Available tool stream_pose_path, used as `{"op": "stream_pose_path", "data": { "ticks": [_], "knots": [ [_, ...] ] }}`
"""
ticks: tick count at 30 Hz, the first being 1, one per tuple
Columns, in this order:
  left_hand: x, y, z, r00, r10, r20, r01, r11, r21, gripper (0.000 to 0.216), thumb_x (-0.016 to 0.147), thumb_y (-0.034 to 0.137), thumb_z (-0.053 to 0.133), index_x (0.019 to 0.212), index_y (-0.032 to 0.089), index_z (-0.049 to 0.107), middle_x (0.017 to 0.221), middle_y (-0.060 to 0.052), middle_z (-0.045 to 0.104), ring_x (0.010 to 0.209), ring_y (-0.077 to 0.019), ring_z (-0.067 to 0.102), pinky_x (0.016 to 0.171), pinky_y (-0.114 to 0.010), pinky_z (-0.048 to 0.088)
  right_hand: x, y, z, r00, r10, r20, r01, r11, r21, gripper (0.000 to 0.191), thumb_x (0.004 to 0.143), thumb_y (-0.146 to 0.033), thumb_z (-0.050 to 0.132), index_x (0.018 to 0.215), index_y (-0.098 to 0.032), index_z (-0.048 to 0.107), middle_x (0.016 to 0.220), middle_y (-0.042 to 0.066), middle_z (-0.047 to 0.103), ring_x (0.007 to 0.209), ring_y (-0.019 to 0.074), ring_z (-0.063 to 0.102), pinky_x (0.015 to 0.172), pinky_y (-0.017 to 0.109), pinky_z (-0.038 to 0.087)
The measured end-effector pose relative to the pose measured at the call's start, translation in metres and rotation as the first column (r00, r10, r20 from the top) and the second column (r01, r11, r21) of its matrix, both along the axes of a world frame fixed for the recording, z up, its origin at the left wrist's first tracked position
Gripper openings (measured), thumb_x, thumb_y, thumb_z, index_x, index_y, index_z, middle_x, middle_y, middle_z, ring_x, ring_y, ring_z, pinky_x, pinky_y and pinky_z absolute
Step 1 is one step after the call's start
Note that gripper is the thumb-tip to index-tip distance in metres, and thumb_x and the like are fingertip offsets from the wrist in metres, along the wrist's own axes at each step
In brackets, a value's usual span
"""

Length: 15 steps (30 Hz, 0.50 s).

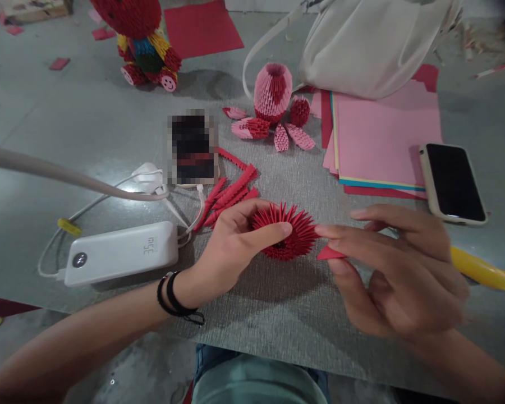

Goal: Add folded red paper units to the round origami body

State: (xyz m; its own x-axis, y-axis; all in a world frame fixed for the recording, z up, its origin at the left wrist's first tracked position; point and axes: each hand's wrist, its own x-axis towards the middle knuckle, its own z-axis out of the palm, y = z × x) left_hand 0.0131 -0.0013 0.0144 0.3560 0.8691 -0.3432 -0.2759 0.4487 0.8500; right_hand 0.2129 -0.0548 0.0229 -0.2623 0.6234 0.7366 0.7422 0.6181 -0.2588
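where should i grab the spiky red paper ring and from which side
By its rim, from the left: the spiky red paper ring has points fanning outward all round, so a grip with thumb over the top and fingers behind, as the left hand has it, likely spares the points. The right side is open, where the right hand pinches a red folded piece.
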Motion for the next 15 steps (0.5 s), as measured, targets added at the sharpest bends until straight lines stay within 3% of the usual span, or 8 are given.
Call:
{"op": "stream_pose_path", "data": {
  "ticks": [8,13,15],
  "knots": [
    [0.0018,0.0027,0.0003,0.998,0.062,0.031,-0.06,0.997,-0.049,0.027,0.067,0.026,0.092,0.083,0.015,0.074,0.077,0.001,0.072,0.072,-0.0116,0.067,0.069,-0.023,0.051,0.001,-0.0015,0.0003,1.0,-0.008,-0.008,0.008,1.0,-0.001,0.027,0.079,-0.007,0.069,0.101,-0.023,0.073,0.087,0.006,0.083,0.099,0.0341,0.073,0.07,0.045,0.055],
    [0.0022,0.0034,0.0006,0.991,0.041,0.124,-0.027,0.994,-0.11,0.022,0.07,0.019,0.09,0.083,0.015,0.072,0.077,0.002,0.072,0.071,-0.01,0.067,0.069,-0.021,0.052,-0.0019,0.0028,-0.0018,0.998,0.011,-0.061,-0.01,1.0,0.01,0.032,0.08,-0.003,0.069,0.106,-0.022,0.074,0.09,0.007,0.083,0.099,0.0329,0.076,0.074,0.045,0.059],
    [0.0021,0.003,0.0003,0.987,0.0,0.159,0.018,0.994,-0.108,0.023,0.069,0.014,0.089,0.084,0.015,0.072,0.079,0.002,0.073,0.071,-0.0091,0.067,0.068,-0.02,0.052,-0.004,0.0035,-0.0003,0.992,0.0,-0.129,-0.006,0.999,-0.048,0.034,0.082,-0.001,0.067,0.108,-0.021,0.073,0.095,0.008,0.083,0.097,0.0296,0.078,0.081,0.043,0.063]
  ]
}}
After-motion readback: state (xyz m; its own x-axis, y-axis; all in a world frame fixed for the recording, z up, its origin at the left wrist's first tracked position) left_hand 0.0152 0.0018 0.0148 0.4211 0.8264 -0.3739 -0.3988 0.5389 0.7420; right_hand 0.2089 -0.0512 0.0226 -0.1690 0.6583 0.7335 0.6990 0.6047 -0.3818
